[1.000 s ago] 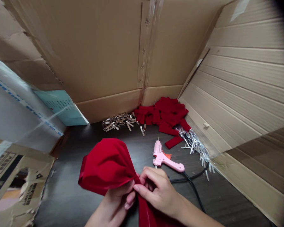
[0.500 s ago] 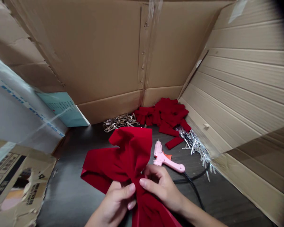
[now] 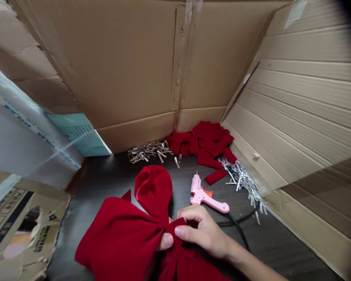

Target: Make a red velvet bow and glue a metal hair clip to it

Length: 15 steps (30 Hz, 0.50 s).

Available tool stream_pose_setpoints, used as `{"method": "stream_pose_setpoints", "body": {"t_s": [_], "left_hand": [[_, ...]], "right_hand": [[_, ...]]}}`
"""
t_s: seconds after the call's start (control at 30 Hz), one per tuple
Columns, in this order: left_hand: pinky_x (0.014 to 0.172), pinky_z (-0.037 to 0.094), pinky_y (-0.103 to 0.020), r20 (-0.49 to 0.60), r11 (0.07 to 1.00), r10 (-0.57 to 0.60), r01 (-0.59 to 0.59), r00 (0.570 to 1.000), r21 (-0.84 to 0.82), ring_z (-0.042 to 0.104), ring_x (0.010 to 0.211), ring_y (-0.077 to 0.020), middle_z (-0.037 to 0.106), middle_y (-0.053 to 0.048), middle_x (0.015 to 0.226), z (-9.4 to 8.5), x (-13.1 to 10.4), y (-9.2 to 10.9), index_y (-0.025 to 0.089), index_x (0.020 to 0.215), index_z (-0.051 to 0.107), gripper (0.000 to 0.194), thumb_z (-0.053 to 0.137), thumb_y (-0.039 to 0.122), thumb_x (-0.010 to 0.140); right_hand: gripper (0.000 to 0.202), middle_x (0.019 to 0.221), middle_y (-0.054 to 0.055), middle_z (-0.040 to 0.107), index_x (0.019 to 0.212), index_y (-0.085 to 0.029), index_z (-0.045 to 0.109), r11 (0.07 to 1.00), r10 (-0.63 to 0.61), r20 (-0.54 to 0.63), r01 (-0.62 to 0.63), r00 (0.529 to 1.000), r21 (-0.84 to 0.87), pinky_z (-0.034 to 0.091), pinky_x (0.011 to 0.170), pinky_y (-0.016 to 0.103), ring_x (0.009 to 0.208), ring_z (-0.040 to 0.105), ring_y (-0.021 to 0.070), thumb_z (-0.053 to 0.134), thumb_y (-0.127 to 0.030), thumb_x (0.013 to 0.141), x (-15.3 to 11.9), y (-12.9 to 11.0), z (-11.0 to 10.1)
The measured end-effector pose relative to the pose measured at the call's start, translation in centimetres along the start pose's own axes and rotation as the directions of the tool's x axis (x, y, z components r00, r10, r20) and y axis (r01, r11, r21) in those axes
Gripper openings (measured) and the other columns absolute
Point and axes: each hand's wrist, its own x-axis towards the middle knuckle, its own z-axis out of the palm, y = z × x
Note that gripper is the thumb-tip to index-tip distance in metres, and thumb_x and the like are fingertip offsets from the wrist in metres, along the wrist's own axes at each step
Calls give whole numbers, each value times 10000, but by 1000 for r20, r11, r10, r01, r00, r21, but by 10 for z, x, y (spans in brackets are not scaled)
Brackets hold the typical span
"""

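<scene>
A large red fabric bow (image 3: pixel 123 234) spreads its loops over the dark table at the bottom centre. My left hand (image 3: pixel 165 241) pinches its gathered middle, thumb in front; most of that hand is hidden behind the cloth. With thumb and fingers, my right hand (image 3: pixel 203 230) grips the end of a short red strip (image 3: pixel 177 225) at the bow's centre. Just beyond my right hand lies a pink glue gun (image 3: pixel 207 197), nozzle pointing away, its black cord running down to the right.
Metal clips (image 3: pixel 148 151) lie in a pile at the back, beside heaped red fabric pieces (image 3: pixel 210 140). Silver twist ties (image 3: pixel 242 179) are strewn at the right. Cardboard walls (image 3: pixel 128 58) enclose the back and right; a torn box (image 3: pixel 14 230) stands at left.
The bow has turned and shifted left and down, a large loop now facing the camera and covering most of my left hand. Loose clips behind it have come into view.
</scene>
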Motion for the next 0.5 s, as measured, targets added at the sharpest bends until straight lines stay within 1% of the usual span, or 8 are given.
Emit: {"method": "stream_pose_setpoints", "body": {"t_s": [0.07,0.13,0.23,0.37,0.5], "left_hand": [[906,513,-378,8,999,30,-30,1000,26,659,890,-253,703,-37,818,4,-1,0,184,790,725,167,815,198,650],[899,517,-380,-7,997,59,-59,998,55,662,881,-261,704,-41,803,8,-2,0,183,765,722,163,822,217,640],[892,520,-391,-17,999,43,-43,999,5,659,902,-274,705,-50,808,13,-2,0,179,774,725,180,827,205,629],[902,509,-386,21,986,-66,69,998,-150,655,948,-273,712,-61,876,13,0,-4,190,845,735,223,823,206,642],[933,493,-398,85,962,-163,178,983,-207,654,966,-284,715,-84,898,10,2,-7,163,913,728,277,811,245,662]], "right_hand": [[509,511,-44,361,513,-164,444,999,33,-27,-32,999,43,240,532,243,523,318,90,599,-537,821,0,0,0],[525,498,-45,354,503,-165,431,992,75,-47,-70,996,107,234,515,239,515,304,86,611,-554,806,0,0,1],[514,492,-40,374,501,-164,442,978,105,-57,-93,993,185,239,496,232,503,315,83,620,-541,801,1,1,3],[503,476,-41,382,488,-166,445,959,134,-67,-112,989,262,265,465,216,470,336,76,642,-522,784,2,3,5],[491,454,-46,397,489,-166,459,929,186,-89,-146,978,340,289,424,200,426,363,69,679,-522,746,4,5,7]]}}
